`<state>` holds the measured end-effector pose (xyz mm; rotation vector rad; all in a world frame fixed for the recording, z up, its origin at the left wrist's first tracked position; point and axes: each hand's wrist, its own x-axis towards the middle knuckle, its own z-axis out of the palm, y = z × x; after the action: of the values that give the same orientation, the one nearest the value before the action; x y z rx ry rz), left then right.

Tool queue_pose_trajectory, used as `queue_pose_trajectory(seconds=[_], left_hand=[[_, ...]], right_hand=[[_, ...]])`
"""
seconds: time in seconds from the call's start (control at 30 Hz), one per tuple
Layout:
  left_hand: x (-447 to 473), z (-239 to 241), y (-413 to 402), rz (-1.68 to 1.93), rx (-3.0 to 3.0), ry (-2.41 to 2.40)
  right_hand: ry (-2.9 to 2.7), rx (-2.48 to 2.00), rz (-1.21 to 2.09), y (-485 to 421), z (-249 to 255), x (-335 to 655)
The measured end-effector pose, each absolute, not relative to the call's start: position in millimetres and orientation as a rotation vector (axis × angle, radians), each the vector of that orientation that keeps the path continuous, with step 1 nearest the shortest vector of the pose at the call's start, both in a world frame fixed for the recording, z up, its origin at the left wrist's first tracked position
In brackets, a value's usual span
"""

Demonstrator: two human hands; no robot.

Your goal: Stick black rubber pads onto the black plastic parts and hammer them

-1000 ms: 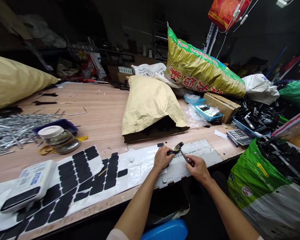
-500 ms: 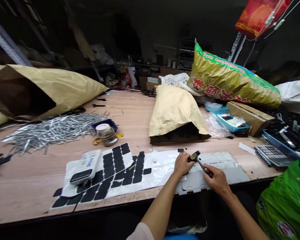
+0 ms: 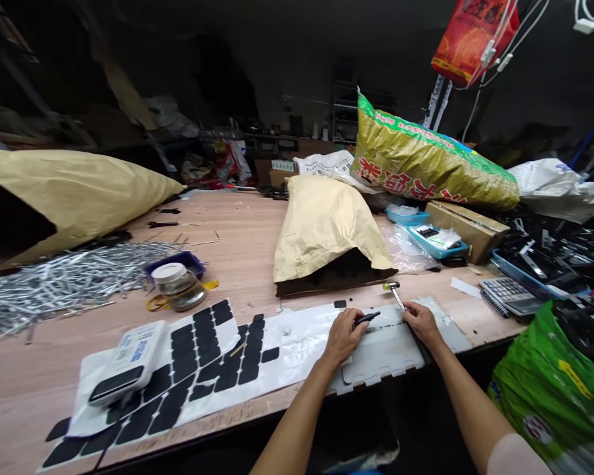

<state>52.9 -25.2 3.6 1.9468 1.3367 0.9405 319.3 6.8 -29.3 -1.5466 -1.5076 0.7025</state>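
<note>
My left hand (image 3: 343,336) rests on the white sheet (image 3: 301,333) near the table's front edge, fingers closed round a thin black part (image 3: 367,318) that pokes out to the right. My right hand (image 3: 420,321) grips the handle of a small hammer (image 3: 395,293), whose metal head is raised to the upper left of the hand, a little apart from the black part. Both hands lie over a grey plastic panel (image 3: 391,349). A single small black pad (image 3: 340,304) lies just beyond my left hand.
Several black foam pads (image 3: 205,349) and a white device (image 3: 123,361) lie on the sheet at left. A jar (image 3: 177,287), a heap of metal rods (image 3: 54,280), tan sacks (image 3: 327,227), a yellow-green bag (image 3: 426,161), blue trays, a calculator (image 3: 507,293) and a green bag (image 3: 554,389) surround the wooden table.
The hammer head has lifted off the black part and drawn away to the right. My left hand stays on the part. The view has swung slightly.
</note>
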Motion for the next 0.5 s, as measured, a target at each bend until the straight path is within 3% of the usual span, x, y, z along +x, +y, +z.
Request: queue_pose_trajectory(seconds=[0.13, 0.23, 0.5], left_hand=[[46.1, 6.4, -102.5, 0.874, 2.033, 1.121], [41.9, -17.2, -159.5, 0.659, 2.095, 0.947], [39.0, -117.1, -164.8, 0.018, 1.641, 1.471]], right_hand=[[-1.478, -1.529, 0.694, 6.7, -25.4, 317.1], [-1.461, -1.536, 0.701, 6.4, -23.3, 315.7], [-1.439, -1.544, 0.684, 0.8, -15.8, 310.3]])
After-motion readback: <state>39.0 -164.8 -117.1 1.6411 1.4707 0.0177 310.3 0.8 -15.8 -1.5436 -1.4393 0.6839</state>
